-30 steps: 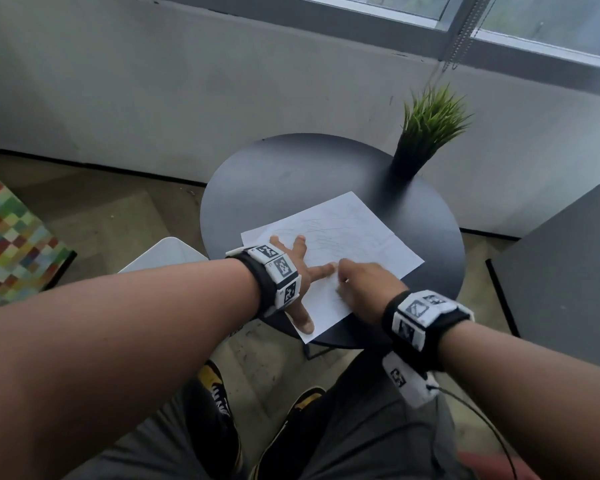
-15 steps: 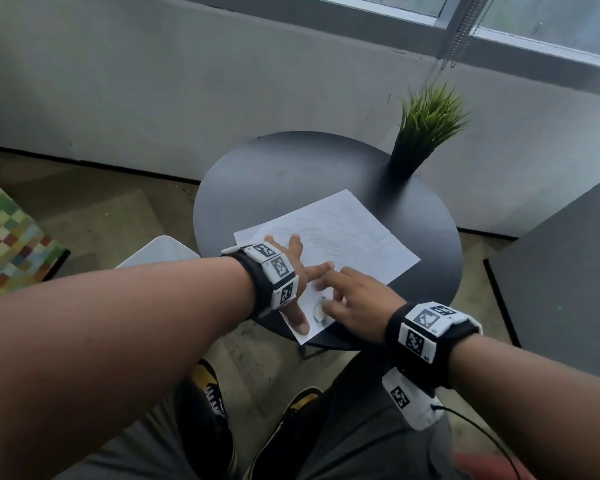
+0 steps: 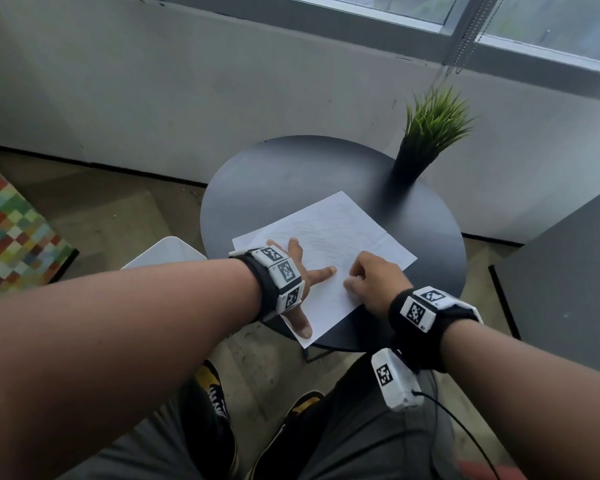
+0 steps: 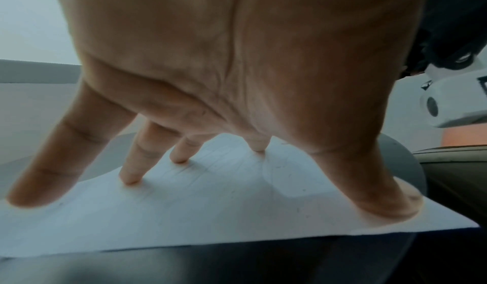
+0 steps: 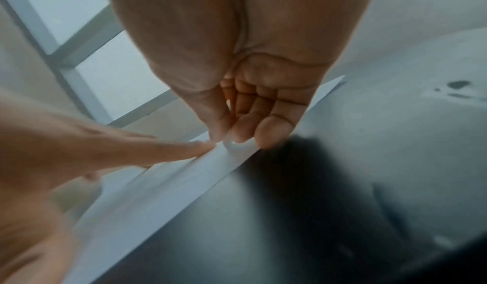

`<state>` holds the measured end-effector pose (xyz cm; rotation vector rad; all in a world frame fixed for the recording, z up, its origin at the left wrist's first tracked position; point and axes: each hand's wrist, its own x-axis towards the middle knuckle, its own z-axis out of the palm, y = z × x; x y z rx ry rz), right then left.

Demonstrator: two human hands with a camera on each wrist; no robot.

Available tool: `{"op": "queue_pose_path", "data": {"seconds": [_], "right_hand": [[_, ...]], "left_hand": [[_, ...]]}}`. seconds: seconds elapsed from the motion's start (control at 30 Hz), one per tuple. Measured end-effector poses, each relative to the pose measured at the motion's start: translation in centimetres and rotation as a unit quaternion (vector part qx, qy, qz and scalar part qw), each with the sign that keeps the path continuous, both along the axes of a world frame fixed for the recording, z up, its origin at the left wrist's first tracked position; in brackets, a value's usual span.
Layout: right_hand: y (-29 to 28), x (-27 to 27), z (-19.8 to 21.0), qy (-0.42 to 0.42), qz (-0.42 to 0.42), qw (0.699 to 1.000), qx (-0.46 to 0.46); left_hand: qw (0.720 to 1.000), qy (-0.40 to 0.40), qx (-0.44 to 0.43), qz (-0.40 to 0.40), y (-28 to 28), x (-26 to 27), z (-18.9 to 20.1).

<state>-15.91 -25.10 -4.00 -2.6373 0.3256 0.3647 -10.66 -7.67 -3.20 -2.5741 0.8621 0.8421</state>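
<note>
A white sheet of paper [image 3: 343, 230] with faint pencil lines lies on a round black table [image 3: 291, 181]. My left hand [image 3: 307, 277] is spread flat on its near left part, and the fingertips [image 4: 129, 180] and thumb press it down. My right hand [image 3: 374, 278] sits beside the left index finger with its fingers curled. In the right wrist view its thumb and fingertips [image 5: 271, 134] pinch a small white eraser [image 5: 233, 146] against the paper [image 5: 158, 188]. From the head view the eraser is hidden under the hand.
A green grass plant in a dark vase [image 3: 426, 133] stands at the table's far right edge. A white seat [image 3: 167, 251] is left of the table, a checkered cushion [image 3: 11, 230] far left, a grey block [image 3: 568, 271] to the right. My knees and shoes are below.
My right hand slid toward the paper's near edge, then back up beside the left index finger. The left hand has stayed pressed on the sheet.
</note>
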Motion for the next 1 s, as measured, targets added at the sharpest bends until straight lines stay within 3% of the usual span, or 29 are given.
{"op": "queue_pose_path", "data": {"seconds": [0.13,0.3,0.43,0.47,0.6,0.67,0.77,0.83,0.93,1.0], "right_hand": [[1.6,-1.3,0.4,0.041,0.11,0.993,-0.001],[0.4,0.0,0.4,0.0,-0.002,1.0,-0.022],[3.0,-2.7,0.1,0.043,0.157,0.987,0.004],[2.7,-2.6,0.4,0.048,0.164,0.985,-0.003],[-0.8,-0.3,0.5,-0.001,0.004,0.999,-0.033],[0.0,-1.1,0.1,-0.002,0.036,0.999,-0.04],[2.3,-3.5,-0.3,0.037,0.169,0.985,-0.015],[1.2,-2.5,-0.1,0.031,0.141,0.989,-0.019],[-1.1,-0.9,-0.2,-0.009,0.022,0.999,-0.03],[-0.3,-1.6,-0.4,-0.012,0.054,0.998,-0.041]], "left_hand": [[0.999,0.009,-0.029,-0.024,0.2,0.2,-0.6],[0.999,0.022,-0.031,-0.027,0.2,0.1,-0.4],[0.999,0.022,-0.037,-0.03,0.1,0.3,-0.5],[0.999,0.019,-0.036,-0.032,0.0,0.2,-0.5],[0.999,0.011,-0.021,-0.039,-0.5,-0.1,-0.1],[0.999,0.01,-0.021,-0.04,-0.7,0.0,-0.1],[0.999,0.011,-0.02,-0.043,-0.7,0.3,-0.2],[0.999,0.003,-0.012,-0.048,-0.8,0.3,-0.1],[0.998,-0.009,-0.008,-0.056,-1.2,0.2,-0.1],[0.998,-0.01,-0.009,-0.055,-1.3,0.2,-0.1]]}}
